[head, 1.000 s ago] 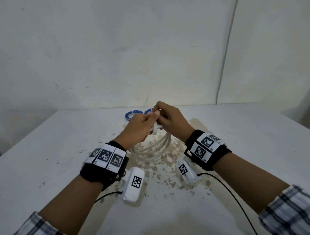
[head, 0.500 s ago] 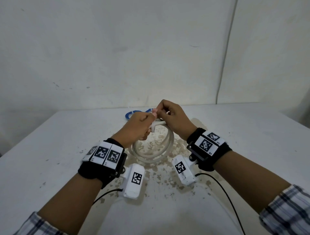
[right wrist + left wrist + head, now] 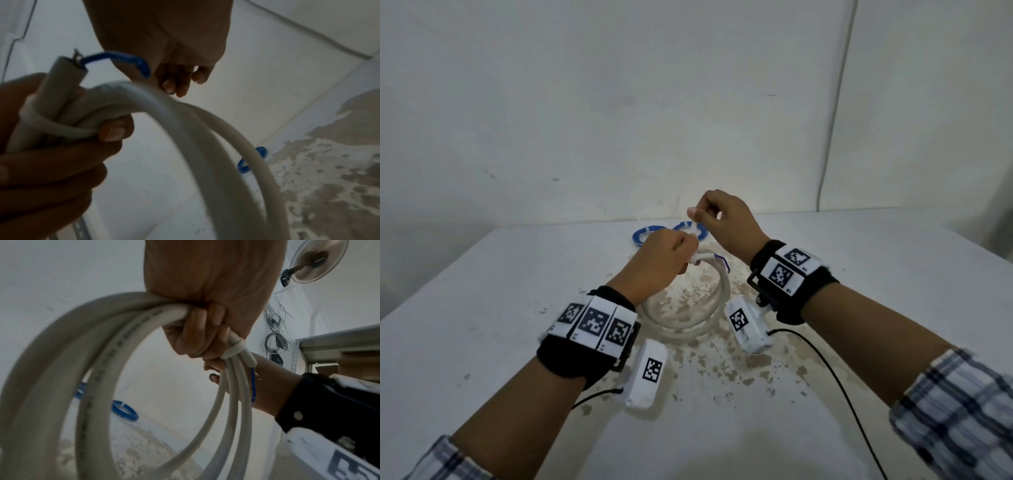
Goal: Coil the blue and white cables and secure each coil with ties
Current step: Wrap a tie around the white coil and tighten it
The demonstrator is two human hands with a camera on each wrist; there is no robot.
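Stained white table against plain white wall.

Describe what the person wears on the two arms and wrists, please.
Each wrist has a black band carrying white tags printed with black square codes. Under each wrist hangs a white camera box with one code tag and a thin black cable. Plaid sleeves, white with dark lines, are pushed up both forearms. The hands are bare.
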